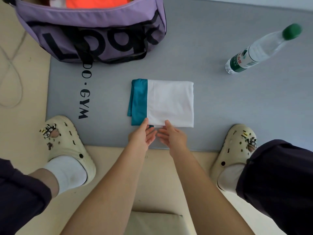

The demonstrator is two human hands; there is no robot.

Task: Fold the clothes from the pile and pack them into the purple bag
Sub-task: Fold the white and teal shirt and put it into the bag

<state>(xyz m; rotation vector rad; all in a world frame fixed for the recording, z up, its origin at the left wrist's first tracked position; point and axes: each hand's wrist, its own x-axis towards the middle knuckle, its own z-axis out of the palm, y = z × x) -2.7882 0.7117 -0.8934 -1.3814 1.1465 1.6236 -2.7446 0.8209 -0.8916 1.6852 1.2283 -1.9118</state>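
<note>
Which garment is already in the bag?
The orange garment, visible in the open purple bag. The white-and-teal garment lies folded on the mat.

White/teal garment folded flat, mat center; purple bag open at 11 o'clock, orange clothing inside.

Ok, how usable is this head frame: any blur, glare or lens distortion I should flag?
Head view: light is soft and even, no harsh glare; the folded garment and both hands (left hand, right hand) are sharp; the water bottle smears toward its green cap; wide-angle bending curves the mat edges and the purple bag.
</note>
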